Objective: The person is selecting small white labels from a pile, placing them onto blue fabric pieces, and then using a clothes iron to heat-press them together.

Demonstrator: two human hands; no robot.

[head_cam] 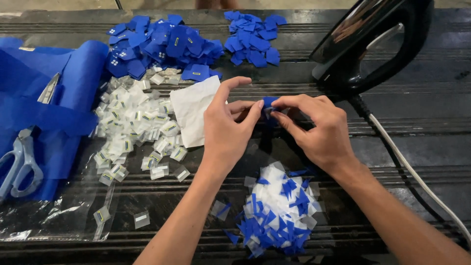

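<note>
Two hands, left hand (228, 132) and right hand (321, 130), fingers clamped together on one small blue fabric piece (269, 103).

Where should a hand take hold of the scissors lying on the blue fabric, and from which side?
Grip the scissors by the pale blue finger loops, coming from the near edge of the table. The loops lie toward the person, flat on the blue fabric, while the blades point away, so this side is probably safest.
</note>
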